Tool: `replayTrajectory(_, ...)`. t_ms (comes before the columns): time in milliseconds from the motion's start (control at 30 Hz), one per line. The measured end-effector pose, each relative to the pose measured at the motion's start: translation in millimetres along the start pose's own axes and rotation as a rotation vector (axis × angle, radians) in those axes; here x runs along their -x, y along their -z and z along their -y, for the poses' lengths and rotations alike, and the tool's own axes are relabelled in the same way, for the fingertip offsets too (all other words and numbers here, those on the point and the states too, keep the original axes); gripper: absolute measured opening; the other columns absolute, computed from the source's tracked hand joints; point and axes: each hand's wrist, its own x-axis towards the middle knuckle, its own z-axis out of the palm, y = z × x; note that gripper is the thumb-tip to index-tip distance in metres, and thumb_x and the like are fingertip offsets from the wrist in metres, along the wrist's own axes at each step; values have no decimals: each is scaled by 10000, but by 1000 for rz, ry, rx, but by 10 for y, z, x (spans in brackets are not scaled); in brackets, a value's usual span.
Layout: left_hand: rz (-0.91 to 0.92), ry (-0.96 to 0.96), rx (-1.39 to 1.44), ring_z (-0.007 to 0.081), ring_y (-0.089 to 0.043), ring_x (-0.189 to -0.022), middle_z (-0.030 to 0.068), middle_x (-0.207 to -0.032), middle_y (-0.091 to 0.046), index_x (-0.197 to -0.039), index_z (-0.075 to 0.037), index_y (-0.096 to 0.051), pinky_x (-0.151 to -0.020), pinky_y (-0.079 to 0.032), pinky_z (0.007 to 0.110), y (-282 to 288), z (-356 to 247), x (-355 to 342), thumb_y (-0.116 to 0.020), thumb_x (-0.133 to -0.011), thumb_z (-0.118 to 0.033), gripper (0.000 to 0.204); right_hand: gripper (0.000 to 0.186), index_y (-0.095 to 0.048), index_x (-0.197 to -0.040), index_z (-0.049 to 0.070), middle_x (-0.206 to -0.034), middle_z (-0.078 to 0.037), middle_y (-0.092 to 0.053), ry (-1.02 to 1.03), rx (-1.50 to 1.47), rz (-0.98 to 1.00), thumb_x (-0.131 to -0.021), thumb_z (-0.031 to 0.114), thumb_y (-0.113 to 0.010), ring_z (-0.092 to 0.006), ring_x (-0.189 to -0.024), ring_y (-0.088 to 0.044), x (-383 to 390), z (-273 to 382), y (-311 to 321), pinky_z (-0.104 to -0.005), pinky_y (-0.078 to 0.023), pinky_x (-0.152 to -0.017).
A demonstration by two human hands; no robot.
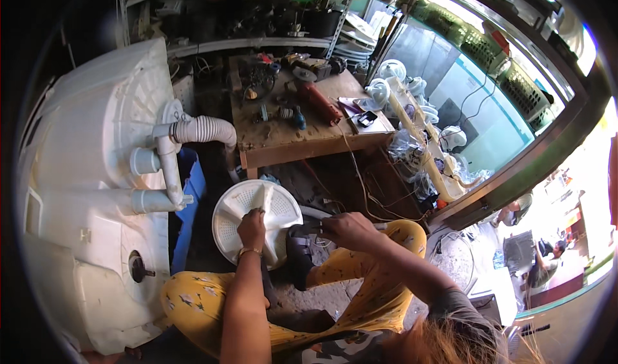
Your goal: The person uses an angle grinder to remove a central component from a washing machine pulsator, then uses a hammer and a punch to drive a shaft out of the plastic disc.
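Note:
A round white washing-machine pulsator (228,219) with raised fins and many small holes stands tilted on the floor between my knees. My left hand (252,230) is closed at its middle, fingers wrapped on a raised fin. To the right of the disc, above my dark strapped shoe (299,258), my right hand (353,231) is closed. A thin dark piece shows at its fingers, too small and shaded to name. A grey hose (314,213) runs behind the disc toward that hand.
At left a large white washing-machine tub (96,203) lies with pipes and a ribbed hose (205,131). A blue bin (187,203) stands behind it. Ahead, a wooden workbench (290,148) holds tools and a red cylinder (320,103). White parts line the right window; people sit outside.

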Motion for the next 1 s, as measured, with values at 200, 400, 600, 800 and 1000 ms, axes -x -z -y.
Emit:
replayTrajectory(200,206,-439,90,400,-668,-860,192,-917,-700,-1017,-82,-638,-736,-516,524,386,-1106,-1105,-537,-983,-310,252,294,-687,-984,116,-764,-146,-680,13,90,-190,-909,393,-624,-380,-749,-676,203,-280,265,-476,-536,-662)
replayTrajectory(400,282,-767,-5,399,-667,-869,190,-909,-697,-980,-102,-643,-752,-522,519,1198,-2255,-1690,-587,-937,-305,216,249,-694,-972,143,-790,-141,-688,-63,6,-311,-919,370,-608,-364,-765,-683,283,-479,86,-475,-543,-666)
replayTrajectory(600,404,-631,-139,385,-673,-921,186,-923,-707,-958,-61,-678,-819,-530,491,1230,-1987,-1530,-700,-866,-264,224,306,-681,-978,123,-803,-138,-687,0,45,-182,-902,415,-634,-359,-788,-681,310,-499,-87,-459,-547,-662)
replayTrajectory(800,478,-631,-294,364,-692,-920,196,-927,-721,-908,-33,-736,-847,-539,476,1106,-1879,-1503,-701,-845,-209,190,318,-699,-987,135,-801,-132,-684,23,126,-100,-886,432,-642,-351,-792,-685,278,-510,-176,-451,-555,-662)
replayTrajectory(1000,221,-774,-479,316,-718,-761,152,-776,-711,-794,-94,-707,-671,-555,434,1604,-2937,-1102,-554,-840,-84,160,312,-717,-926,137,-779,-122,-687,37,99,-82,-870,438,-658,-343,-745,-691,317,-575,-249,-448,-556,-634)
